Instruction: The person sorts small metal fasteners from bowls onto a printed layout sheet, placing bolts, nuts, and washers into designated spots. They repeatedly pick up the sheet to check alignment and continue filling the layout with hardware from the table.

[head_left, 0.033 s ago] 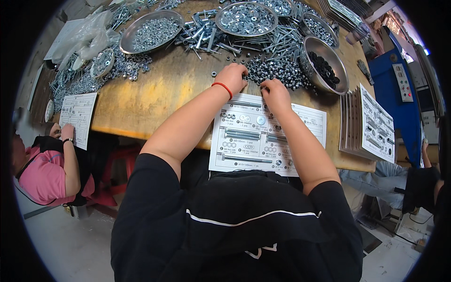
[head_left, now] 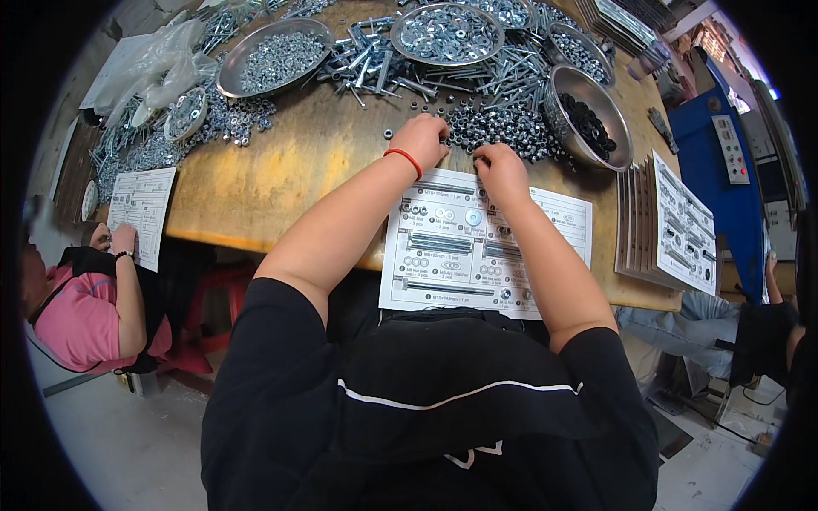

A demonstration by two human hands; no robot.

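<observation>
My left hand (head_left: 423, 140), with a red band at its wrist, rests at the left edge of a heap of small metal nuts (head_left: 503, 129). Its fingers are curled inward and touch the nuts' edge; whatever they hold is hidden. Just to the right, my right hand (head_left: 503, 175) has its fingertips bent together on the wood below the heap, and I cannot make out what is in them. Under my right forearm lies a printed parts card (head_left: 434, 294) with bolts, nuts and washers shown on it.
Metal bowls of washers (head_left: 447, 61), nuts (head_left: 277, 64) and black rings (head_left: 607, 94) stand around loose bolts (head_left: 375, 64). A stack of cards (head_left: 682, 226) leans at the right edge. At left, a person in pink (head_left: 85, 319) handles another card (head_left: 141, 213). A blue machine (head_left: 724, 162) stands right.
</observation>
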